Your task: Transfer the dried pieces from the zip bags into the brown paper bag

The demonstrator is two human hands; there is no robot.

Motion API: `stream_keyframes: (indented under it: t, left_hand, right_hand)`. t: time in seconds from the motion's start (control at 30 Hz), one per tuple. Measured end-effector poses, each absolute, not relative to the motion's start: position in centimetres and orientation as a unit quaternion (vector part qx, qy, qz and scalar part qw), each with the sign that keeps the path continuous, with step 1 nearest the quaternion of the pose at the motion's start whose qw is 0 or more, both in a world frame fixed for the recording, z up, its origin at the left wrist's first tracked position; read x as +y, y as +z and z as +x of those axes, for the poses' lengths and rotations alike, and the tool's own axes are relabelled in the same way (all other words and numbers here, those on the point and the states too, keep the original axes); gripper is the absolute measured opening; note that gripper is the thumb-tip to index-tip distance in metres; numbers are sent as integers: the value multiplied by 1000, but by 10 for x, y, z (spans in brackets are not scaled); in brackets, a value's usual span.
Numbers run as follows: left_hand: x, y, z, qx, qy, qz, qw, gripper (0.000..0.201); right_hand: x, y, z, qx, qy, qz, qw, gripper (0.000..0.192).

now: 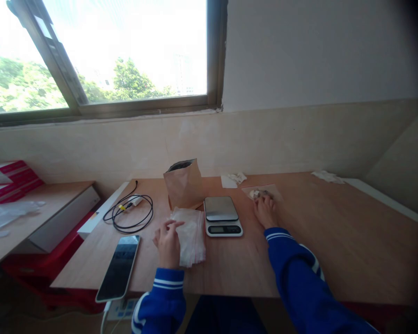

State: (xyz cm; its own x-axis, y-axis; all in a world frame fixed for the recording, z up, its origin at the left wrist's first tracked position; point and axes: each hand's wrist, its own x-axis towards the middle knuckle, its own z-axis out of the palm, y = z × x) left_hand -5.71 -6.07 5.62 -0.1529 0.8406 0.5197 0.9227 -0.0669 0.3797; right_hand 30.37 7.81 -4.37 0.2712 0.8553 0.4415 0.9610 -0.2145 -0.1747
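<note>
My left hand is over the left side of a stack of clear zip bags, its fingers loosely bent and apart with nothing in them. To the right, my right hand has its fingers bent down onto a clear zip bag lying on the table; small light and dark pieces show inside, too small to name. Between the hands stands a white kitchen scale with a bare metal plate. Just behind the stack, a brown paper pouch stands upright with its top open.
On the left of the wooden table lie a phone with a cable plugged in and a coiled black cable. White crumpled paper is near the wall. Pink and white boxes sit on a second table at left.
</note>
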Motion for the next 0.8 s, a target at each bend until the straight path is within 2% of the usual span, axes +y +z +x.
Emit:
stream_keyframes:
  t: [0.17,0.43,0.63,0.8]
  left_hand:
    - [-67,35,-35,-627,-275,-729,13,31]
    - [-51,3,-44,-655,-220,-722,-39,36]
    - [-48,10,-48,-620,-309,-712,-118,34]
    - [-67,46,-47,-565,-442,-692,-75,26]
  right_hand:
    - [78,-45,307,-606,-112,-759,212,37]
    - [76,-41,305,-590,-86,-778,198,30]
    - [73,-39,305,-585,-93,-779,204,24]
    - [71,-38,302,-578,-90,-780,222,23]
